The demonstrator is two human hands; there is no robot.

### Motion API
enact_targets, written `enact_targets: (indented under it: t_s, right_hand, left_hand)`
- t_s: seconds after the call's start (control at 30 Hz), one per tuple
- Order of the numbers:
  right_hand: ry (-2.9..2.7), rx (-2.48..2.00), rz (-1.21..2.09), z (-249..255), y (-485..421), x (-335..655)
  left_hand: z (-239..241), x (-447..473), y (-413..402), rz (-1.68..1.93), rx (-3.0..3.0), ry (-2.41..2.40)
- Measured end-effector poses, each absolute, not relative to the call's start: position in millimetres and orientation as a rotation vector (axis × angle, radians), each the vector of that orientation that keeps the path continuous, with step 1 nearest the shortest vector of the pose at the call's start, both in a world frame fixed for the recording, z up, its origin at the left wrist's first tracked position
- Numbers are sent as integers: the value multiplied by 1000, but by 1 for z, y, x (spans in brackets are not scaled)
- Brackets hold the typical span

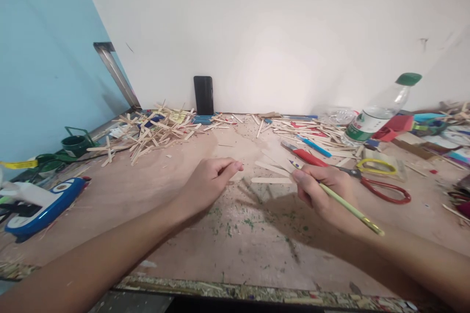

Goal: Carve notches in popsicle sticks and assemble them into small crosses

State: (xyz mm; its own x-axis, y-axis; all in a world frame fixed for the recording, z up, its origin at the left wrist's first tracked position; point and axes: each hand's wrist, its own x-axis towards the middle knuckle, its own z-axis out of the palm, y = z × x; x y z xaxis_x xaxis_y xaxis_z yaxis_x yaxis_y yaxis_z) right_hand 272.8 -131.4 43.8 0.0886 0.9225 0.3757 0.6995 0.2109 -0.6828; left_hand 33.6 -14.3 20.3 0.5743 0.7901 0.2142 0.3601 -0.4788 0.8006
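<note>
My right hand (326, 195) is closed around a light green pencil (348, 208), its blue-marked point up and to the left and its end lying over my wrist. Beside the point, a thin pale sliver seems to reach the fingertips; whether I hold it too is unclear. Flat craft sticks (270, 180) lie just left of these fingers. My left hand (211, 181) rests over the tabletop with fingers curled and thumb pressed against the index finger. Anything inside that pinch is hidden.
Loose craft sticks (157, 132) pile up at back left. A phone (203, 95) leans on the wall. Right of my right hand lie scissors (384, 190), a red-handled tool (310, 157) and a blue pen (314, 146). A bottle (378, 115) tilts behind. A blue-white power strip (47, 210) sits left.
</note>
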Motion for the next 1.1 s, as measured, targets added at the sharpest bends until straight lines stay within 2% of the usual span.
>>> enact_targets:
  t_s: [0.7,0.97,1.1]
  right_hand:
    - [-1718,-1556,163,48,-132,276]
    - [-2350,-1472,193,54,-127,283]
    - [-2489,-1500,204,61,-130,281]
  left_hand:
    - [23,35,-17,731,2107,952]
    - [25,32,-14,774,2069,970]
    - [24,32,-14,737,2125,889]
